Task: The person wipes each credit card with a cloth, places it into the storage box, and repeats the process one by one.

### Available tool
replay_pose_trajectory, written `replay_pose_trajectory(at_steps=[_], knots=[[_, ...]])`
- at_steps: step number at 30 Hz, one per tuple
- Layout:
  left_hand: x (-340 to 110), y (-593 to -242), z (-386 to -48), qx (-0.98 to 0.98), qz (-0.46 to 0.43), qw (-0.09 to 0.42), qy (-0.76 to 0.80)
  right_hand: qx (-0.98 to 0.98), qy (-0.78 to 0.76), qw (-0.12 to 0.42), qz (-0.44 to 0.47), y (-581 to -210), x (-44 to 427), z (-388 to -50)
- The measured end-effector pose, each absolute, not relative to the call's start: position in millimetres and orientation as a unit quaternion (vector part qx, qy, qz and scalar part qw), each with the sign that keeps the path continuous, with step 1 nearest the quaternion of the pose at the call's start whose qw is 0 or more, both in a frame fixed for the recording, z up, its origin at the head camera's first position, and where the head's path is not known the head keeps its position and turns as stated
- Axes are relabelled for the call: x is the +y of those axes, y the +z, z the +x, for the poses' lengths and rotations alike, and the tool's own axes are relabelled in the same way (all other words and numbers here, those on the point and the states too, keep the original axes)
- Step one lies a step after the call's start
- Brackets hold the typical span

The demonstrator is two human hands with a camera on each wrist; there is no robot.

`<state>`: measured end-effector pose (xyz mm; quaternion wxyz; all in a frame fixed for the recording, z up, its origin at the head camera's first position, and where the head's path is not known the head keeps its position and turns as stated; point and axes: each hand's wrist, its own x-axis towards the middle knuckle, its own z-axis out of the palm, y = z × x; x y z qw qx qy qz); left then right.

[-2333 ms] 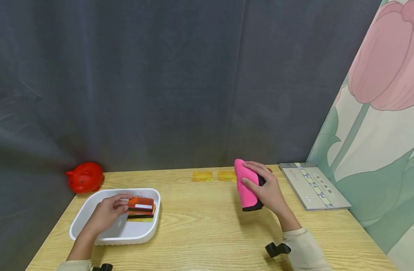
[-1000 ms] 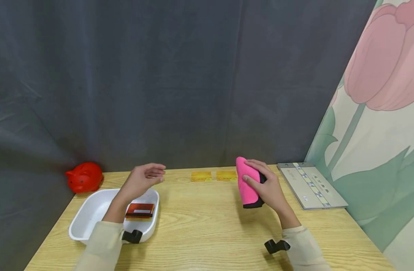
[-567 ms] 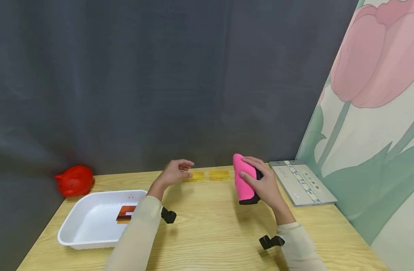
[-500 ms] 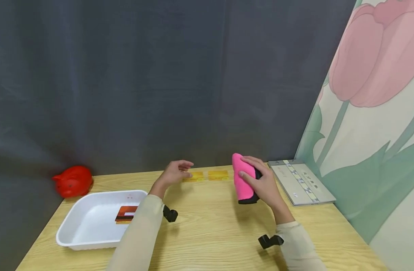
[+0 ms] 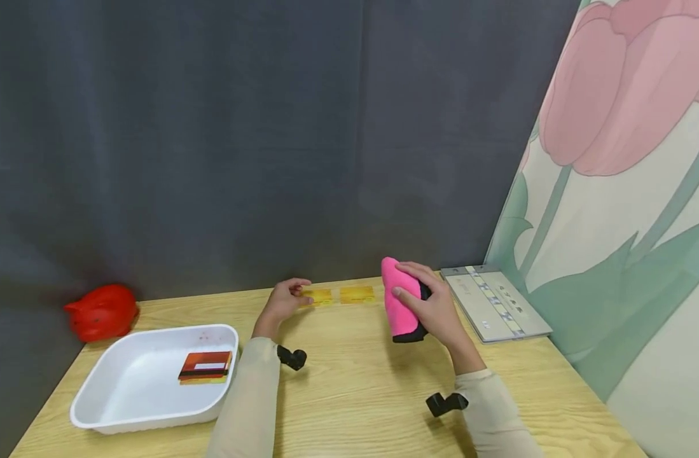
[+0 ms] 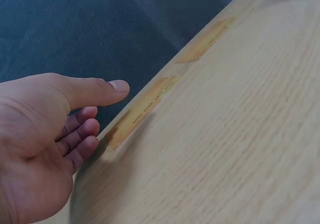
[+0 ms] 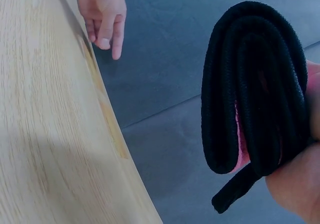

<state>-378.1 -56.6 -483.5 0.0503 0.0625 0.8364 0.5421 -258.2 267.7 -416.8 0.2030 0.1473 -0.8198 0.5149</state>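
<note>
1. While the right hand (image 5: 436, 310) gripped a folded pink cloth (image 5: 399, 315) right of the frame's centre, the left hand (image 5: 282, 303) hovered — thumb out, fingers loosely bent — beside the left yellow card (image 5: 322, 297), below centre.
2. Right of that card, the second yellow card (image 5: 357, 294) lay on the tabletop (image 5: 349, 381).
3. At lower left, a white tray (image 5: 137, 375) held stacked cards (image 5: 203, 358), a red one uppermost.

The left forearm (image 5: 249, 394) reaches forward with a slight rightward lean; the left hand (image 5: 281, 303) has its thumb (image 6: 97, 92) held out nearly straight, its other fingers (image 6: 80, 136) loosely curled; the right forearm (image 5: 496, 416) slants forward and leftward; the right hand (image 5: 435, 310) grips, thumb apart from the fingers; both wrists show bare beyond pale sleeves; the two hands are well apart.
</note>
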Motion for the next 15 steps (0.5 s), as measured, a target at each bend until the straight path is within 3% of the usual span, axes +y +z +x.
replay_pose_trajectory(at_steps=[8, 15], knots=[[-65, -496, -384, 0.843, 0.068, 0.049, 0.531, -0.825, 0.51, 0.204, 0.135, -418, 266, -260], [-64, -492, -385, 0.862, 0.07, 0.083, 0.495, -0.831, 0.508, 0.189, 0.125, -401, 261, -247]])
